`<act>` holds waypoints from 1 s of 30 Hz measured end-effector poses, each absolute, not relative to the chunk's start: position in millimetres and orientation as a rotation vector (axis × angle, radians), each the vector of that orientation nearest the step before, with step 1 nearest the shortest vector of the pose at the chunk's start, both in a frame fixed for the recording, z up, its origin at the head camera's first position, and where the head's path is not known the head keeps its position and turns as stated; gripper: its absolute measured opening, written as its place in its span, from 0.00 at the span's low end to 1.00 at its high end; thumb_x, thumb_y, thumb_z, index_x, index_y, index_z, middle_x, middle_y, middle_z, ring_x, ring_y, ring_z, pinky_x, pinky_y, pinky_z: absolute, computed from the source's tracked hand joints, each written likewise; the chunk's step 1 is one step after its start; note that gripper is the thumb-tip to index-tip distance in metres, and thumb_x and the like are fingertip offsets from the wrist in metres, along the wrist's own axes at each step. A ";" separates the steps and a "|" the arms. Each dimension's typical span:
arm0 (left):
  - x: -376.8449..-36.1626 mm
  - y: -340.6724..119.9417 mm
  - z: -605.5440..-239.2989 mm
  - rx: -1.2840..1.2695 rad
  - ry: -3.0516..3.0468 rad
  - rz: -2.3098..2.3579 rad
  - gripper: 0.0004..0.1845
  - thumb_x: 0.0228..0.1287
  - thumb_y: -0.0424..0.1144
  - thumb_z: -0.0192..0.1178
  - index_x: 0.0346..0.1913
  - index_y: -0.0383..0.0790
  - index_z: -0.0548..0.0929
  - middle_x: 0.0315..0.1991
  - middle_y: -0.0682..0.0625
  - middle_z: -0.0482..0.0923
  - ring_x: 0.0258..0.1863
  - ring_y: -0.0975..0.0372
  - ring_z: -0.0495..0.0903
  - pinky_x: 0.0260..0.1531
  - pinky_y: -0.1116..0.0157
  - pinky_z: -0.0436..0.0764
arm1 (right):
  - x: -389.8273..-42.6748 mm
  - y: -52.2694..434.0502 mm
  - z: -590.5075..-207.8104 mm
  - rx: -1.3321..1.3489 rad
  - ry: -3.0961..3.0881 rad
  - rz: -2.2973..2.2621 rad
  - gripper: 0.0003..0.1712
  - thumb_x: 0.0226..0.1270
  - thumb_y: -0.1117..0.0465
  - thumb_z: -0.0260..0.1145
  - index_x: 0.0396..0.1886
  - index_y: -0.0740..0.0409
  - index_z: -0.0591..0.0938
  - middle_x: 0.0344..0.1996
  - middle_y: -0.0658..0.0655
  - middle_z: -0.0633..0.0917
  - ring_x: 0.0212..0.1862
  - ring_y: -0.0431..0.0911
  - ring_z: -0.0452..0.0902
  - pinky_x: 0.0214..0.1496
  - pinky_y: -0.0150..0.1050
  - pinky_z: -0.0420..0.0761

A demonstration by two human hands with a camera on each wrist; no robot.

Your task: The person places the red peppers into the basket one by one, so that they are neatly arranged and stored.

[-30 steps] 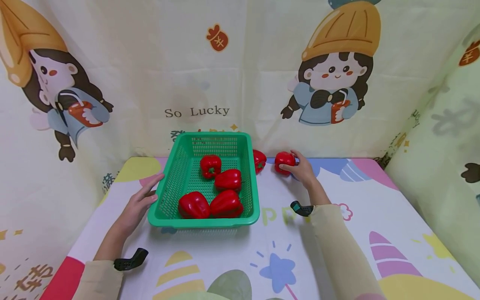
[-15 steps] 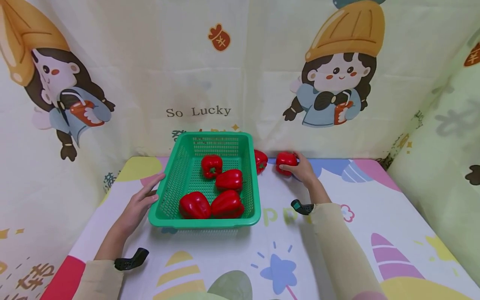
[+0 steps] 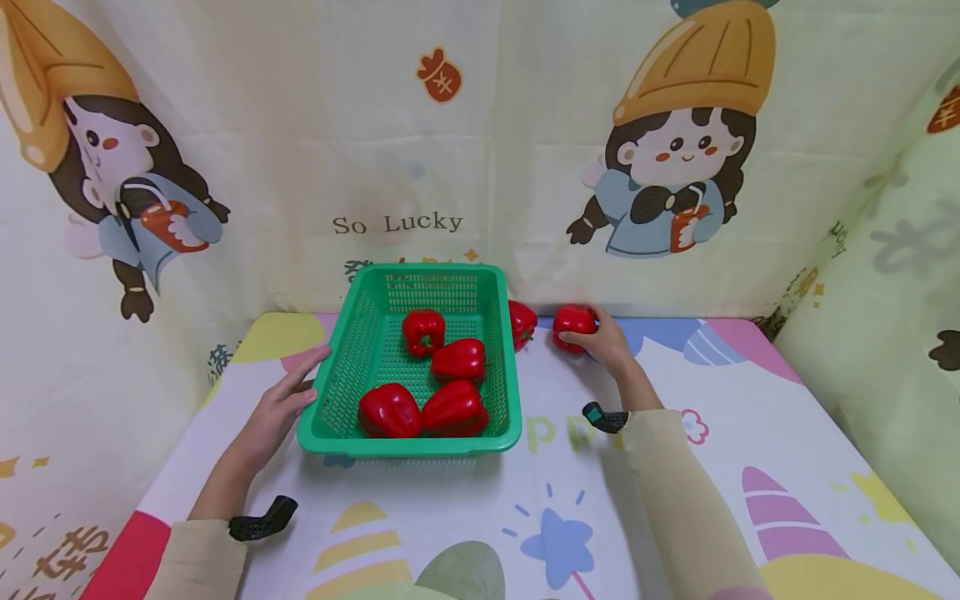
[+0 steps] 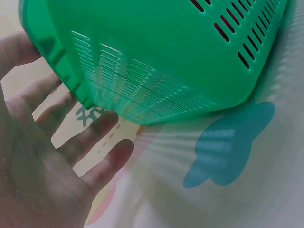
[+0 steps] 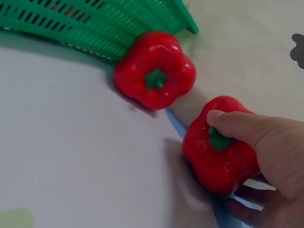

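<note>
Red and glossy, the held bell pepper (image 3: 572, 324) sits on the tabletop (image 3: 787, 433) at its far edge, close to the printed backdrop (image 3: 480, 125), with the right hand (image 3: 603, 342) wrapped about it; in the right wrist view the thumb lies over the green stem and the fingers (image 5: 242, 209) curl under its side, grasping it. A second loose pepper (image 3: 521, 322) lies just to its left, touching the outer wall of the green basket (image 3: 408, 437). Inside the basket are four more red peppers (image 3: 423, 379), two near the front rim and two further back. The left hand (image 3: 281, 408) rests at the basket's left side, fingers (image 4: 90, 137) spread straight and relaxed, gripping nothing; their tips lie at the basket's slotted wall.
</note>
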State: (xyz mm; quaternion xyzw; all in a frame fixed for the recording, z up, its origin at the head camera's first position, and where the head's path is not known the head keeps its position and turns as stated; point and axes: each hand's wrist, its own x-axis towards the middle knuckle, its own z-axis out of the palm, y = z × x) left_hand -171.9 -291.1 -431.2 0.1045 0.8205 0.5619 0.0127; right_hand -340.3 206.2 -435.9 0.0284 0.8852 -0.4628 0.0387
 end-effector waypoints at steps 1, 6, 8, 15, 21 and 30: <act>-171.9 -291.2 -431.5 0.326 2.557 1.750 0.27 0.77 0.48 0.39 0.76 0.57 0.54 0.79 0.57 0.45 0.62 0.73 0.62 0.64 0.44 0.61 | -339.8 206.5 -436.0 0.096 2.711 -1.420 0.51 0.60 0.50 0.70 0.77 0.48 0.52 0.73 0.63 0.60 0.72 0.62 0.55 0.67 0.59 0.68; -171.5 -291.2 -432.6 0.332 2.554 1.756 0.28 0.77 0.48 0.39 0.76 0.56 0.54 0.78 0.57 0.45 0.62 0.74 0.62 0.64 0.42 0.60 | -337.0 207.1 -435.6 0.101 2.710 -1.423 0.51 0.61 0.51 0.70 0.77 0.48 0.51 0.73 0.63 0.59 0.72 0.62 0.53 0.67 0.59 0.68; -171.3 -291.3 -433.1 0.332 2.557 1.754 0.28 0.77 0.48 0.39 0.76 0.56 0.54 0.78 0.57 0.45 0.62 0.73 0.62 0.64 0.43 0.61 | -335.8 206.9 -435.5 0.089 2.713 -1.431 0.51 0.61 0.52 0.70 0.77 0.48 0.51 0.73 0.63 0.59 0.72 0.62 0.53 0.67 0.59 0.68; -170.9 -292.0 -434.1 0.336 2.563 1.745 0.27 0.77 0.48 0.39 0.76 0.56 0.54 0.78 0.58 0.46 0.63 0.72 0.62 0.61 0.59 0.65 | -333.1 206.3 -435.5 0.048 2.714 -1.458 0.51 0.61 0.53 0.70 0.77 0.50 0.51 0.73 0.63 0.59 0.72 0.62 0.54 0.67 0.58 0.68; -170.8 -292.0 -433.5 0.353 2.562 1.758 0.27 0.77 0.48 0.40 0.76 0.56 0.54 0.78 0.58 0.48 0.62 0.73 0.63 0.57 0.69 0.66 | -332.2 208.4 -434.7 0.025 2.713 -1.472 0.53 0.60 0.52 0.70 0.78 0.52 0.50 0.74 0.63 0.59 0.72 0.61 0.54 0.67 0.58 0.68; -171.9 -291.7 -432.1 0.344 2.576 1.743 0.27 0.77 0.48 0.40 0.76 0.57 0.54 0.78 0.55 0.46 0.62 0.73 0.62 0.61 0.56 0.65 | -327.4 205.7 -430.0 -0.001 2.734 -1.452 0.53 0.60 0.54 0.70 0.78 0.53 0.49 0.74 0.63 0.58 0.72 0.61 0.53 0.67 0.58 0.69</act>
